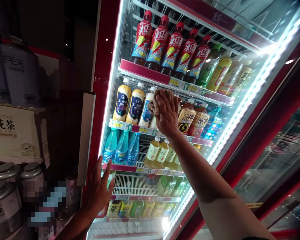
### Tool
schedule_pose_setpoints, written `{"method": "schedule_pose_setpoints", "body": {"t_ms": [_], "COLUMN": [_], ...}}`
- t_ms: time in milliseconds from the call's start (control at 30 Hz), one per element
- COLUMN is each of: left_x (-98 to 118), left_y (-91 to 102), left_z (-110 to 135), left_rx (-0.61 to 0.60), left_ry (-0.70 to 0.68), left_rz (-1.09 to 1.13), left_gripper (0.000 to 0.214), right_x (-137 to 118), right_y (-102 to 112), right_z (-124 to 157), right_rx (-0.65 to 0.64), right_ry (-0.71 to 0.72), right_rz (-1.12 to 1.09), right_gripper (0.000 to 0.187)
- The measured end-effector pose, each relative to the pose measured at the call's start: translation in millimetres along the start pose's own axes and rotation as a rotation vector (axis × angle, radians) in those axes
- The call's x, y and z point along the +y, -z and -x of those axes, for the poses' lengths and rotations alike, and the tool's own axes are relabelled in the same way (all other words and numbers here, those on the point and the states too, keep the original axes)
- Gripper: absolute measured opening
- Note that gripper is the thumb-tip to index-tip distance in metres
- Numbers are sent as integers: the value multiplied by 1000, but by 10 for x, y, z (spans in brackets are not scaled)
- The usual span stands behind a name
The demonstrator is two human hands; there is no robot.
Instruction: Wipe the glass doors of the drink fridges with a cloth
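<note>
My right hand [167,115] presses a brown cloth [157,100] flat against the glass door [242,40] of a lit drinks fridge, at the level of the second shelf. Its fingers are closed over the cloth. My left hand [99,188] lies flat with fingers spread against the red left frame [101,83] of the fridge, lower down. Behind the glass stand red-labelled bottles [165,45] on the top shelf, yellow bottles [128,103] beside the cloth, and blue bottles [121,146] below them.
A dark shelf to the left holds grey tins [15,71], a cardboard carton [15,131] and round metal canisters [5,196]. A white panel [86,136] stands at the shelf's end. A second fridge with a red frame [272,133] stands at the right.
</note>
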State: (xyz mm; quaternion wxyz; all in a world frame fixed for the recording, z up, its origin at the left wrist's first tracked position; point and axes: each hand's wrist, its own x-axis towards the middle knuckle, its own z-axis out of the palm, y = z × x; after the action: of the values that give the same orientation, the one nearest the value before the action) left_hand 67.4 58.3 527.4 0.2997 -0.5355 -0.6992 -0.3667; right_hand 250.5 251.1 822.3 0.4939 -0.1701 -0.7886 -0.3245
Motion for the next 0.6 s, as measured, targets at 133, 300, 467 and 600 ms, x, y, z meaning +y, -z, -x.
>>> {"method": "schedule_pose_setpoints", "body": {"t_ms": [133,300,467,600], "left_x": [-17,-59,-89,-86], "left_y": [8,-36,-64,-46], "left_z": [-11,3,16,17], "left_rx": [-15,-15,-49,-58], "left_ry": [-34,-30,-37,-41], "left_rz": [-33,-14,9,14], "left_gripper": [90,91,95,89], "right_x": [-110,-148,-328,-377], "right_y": [2,10,-30,-52], "right_z": [-4,-165,-185,-238], "right_rx": [-58,-37,-86,-105], "right_ry": [71,25,86,145], "right_rz": [10,27,22,18], "right_gripper": [53,55,54,54]}}
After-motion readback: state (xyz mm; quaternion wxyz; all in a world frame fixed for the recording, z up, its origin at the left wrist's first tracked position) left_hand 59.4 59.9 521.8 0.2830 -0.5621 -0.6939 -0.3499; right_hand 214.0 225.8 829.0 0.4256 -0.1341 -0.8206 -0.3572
